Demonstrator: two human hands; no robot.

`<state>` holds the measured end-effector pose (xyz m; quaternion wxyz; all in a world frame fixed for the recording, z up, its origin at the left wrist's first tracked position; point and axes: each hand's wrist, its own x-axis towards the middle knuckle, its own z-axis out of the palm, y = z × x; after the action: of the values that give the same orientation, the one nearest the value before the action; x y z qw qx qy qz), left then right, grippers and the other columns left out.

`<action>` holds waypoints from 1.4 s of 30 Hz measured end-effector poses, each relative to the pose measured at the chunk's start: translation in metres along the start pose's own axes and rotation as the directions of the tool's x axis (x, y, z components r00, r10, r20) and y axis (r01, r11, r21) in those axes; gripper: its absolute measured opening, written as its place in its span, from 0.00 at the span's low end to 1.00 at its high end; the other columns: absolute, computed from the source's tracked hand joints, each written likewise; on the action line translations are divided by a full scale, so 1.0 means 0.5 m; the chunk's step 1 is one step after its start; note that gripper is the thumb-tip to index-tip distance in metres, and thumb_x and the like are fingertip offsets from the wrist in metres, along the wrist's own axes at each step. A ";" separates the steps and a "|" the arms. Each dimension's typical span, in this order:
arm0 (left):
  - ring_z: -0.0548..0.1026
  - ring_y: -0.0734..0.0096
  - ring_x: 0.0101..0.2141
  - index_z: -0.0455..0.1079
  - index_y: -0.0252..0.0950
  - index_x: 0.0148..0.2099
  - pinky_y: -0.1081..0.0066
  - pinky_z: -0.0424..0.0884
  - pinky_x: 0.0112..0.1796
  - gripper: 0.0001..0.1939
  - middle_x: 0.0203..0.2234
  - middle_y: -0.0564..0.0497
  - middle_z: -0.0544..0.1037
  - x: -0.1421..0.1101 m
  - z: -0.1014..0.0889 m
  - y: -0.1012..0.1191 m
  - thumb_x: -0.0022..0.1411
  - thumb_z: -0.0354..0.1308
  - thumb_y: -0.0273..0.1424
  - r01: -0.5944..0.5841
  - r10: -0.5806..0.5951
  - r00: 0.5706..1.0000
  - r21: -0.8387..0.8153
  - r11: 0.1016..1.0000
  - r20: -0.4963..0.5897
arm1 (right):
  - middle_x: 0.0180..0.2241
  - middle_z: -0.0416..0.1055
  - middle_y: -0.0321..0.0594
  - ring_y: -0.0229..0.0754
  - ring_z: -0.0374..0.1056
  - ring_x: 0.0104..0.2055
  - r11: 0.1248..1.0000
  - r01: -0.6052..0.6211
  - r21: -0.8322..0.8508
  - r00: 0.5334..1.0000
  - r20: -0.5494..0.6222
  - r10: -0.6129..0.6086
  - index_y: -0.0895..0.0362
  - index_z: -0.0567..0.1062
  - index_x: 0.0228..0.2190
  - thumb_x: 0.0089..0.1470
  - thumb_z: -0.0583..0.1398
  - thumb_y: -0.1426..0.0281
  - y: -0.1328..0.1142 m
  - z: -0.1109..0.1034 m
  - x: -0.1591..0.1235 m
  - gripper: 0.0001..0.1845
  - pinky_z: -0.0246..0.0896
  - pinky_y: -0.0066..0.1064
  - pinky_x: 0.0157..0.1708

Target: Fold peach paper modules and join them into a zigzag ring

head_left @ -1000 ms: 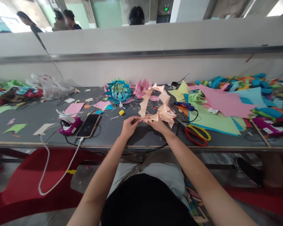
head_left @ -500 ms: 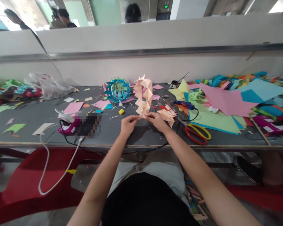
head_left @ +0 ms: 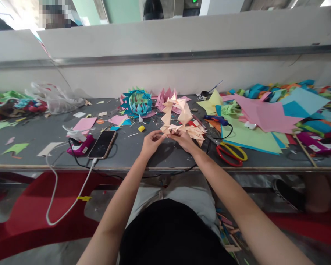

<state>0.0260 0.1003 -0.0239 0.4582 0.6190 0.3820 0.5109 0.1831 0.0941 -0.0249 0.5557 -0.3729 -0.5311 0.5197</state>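
Note:
A chain of peach folded-paper points [head_left: 174, 114] stands up from my hands over the grey bench [head_left: 33, 141]. My left hand [head_left: 151, 141] pinches its near end from the left. My right hand [head_left: 184, 140] grips the same end from the right, fingers closed. Another cluster of peach folded points [head_left: 196, 131] lies just right of my right hand. Behind them sit a blue-green paper ball [head_left: 138, 103] and a pink folded crown [head_left: 165, 98].
A phone [head_left: 102, 144] on a white cable lies left of my hands beside a magenta glue gun [head_left: 78, 145]. Red-and-yellow scissors [head_left: 231, 153] lie to the right. Coloured paper sheets [head_left: 262, 117] cover the right side. A red chair [head_left: 41, 206] stands lower left.
The peach chain, upright half a second ago, has folded and spread lower toward the right. Both hands kept their grip on its near end. The camera tilted down a little.

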 end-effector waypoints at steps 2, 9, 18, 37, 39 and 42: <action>0.74 0.70 0.28 0.72 0.32 0.38 0.72 0.69 0.32 0.20 0.27 0.48 0.78 0.001 -0.002 -0.003 0.44 0.63 0.40 0.035 -0.036 0.998 0.031 0.999 0.057 | 0.23 0.65 0.30 0.34 0.63 0.28 1.000 0.007 -0.004 1.000 0.006 -0.007 0.56 0.63 0.21 0.35 0.66 0.62 0.003 -0.002 0.000 0.17 0.56 0.28 0.33; 0.73 0.70 0.24 0.75 0.33 0.35 0.71 0.70 0.29 0.17 0.24 0.50 0.78 0.003 -0.009 -0.017 0.47 0.60 0.41 0.057 -0.067 0.993 0.100 0.993 0.097 | 0.23 0.66 0.31 0.36 0.63 0.28 0.995 -0.001 -0.100 1.000 0.027 0.004 0.56 0.64 0.22 0.36 0.65 0.63 0.016 -0.007 -0.001 0.15 0.57 0.29 0.32; 0.72 0.72 0.23 0.76 0.33 0.34 0.73 0.68 0.27 0.17 0.23 0.50 0.78 0.000 -0.007 -0.019 0.50 0.58 0.41 0.012 -0.028 0.995 0.173 0.985 0.093 | 0.33 0.70 0.40 0.43 0.64 0.35 0.977 0.081 -0.198 0.996 -0.025 -0.088 0.53 0.69 0.30 0.41 0.60 0.64 0.016 -0.021 0.009 0.11 0.59 0.33 0.35; 0.73 0.76 0.28 0.67 0.36 0.45 0.77 0.67 0.28 0.14 0.37 0.48 0.75 -0.005 -0.005 -0.001 0.55 0.52 0.29 -0.207 0.191 0.978 0.250 0.946 0.086 | 0.23 0.68 0.34 0.34 0.62 0.25 0.984 -0.016 -0.179 0.997 0.069 0.029 0.58 0.73 0.24 0.40 0.60 0.66 -0.002 -0.016 -0.001 0.08 0.56 0.27 0.28; 0.72 0.76 0.28 0.69 0.35 0.41 0.77 0.66 0.28 0.11 0.36 0.48 0.75 -0.006 -0.006 -0.003 0.54 0.53 0.27 -0.242 0.223 0.970 0.299 0.923 0.096 | 0.21 0.67 0.33 0.33 0.60 0.22 0.983 -0.030 -0.183 0.996 0.073 0.044 0.58 0.73 0.26 0.41 0.60 0.64 -0.001 -0.016 -0.003 0.10 0.55 0.26 0.24; 0.72 0.74 0.31 0.71 0.35 0.37 0.77 0.67 0.29 0.09 0.35 0.48 0.75 -0.007 -0.007 0.001 0.52 0.54 0.27 -0.284 0.251 0.958 0.326 0.902 0.139 | 0.23 0.66 0.32 0.32 0.59 0.23 0.983 -0.021 -0.183 0.997 0.067 0.034 0.57 0.73 0.28 0.42 0.59 0.62 0.001 -0.016 -0.005 0.12 0.54 0.26 0.23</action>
<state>0.0217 0.0974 -0.0244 0.2862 0.7591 0.3546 0.4649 0.1909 0.0930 -0.0269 0.4932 -0.4112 -0.5902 0.4893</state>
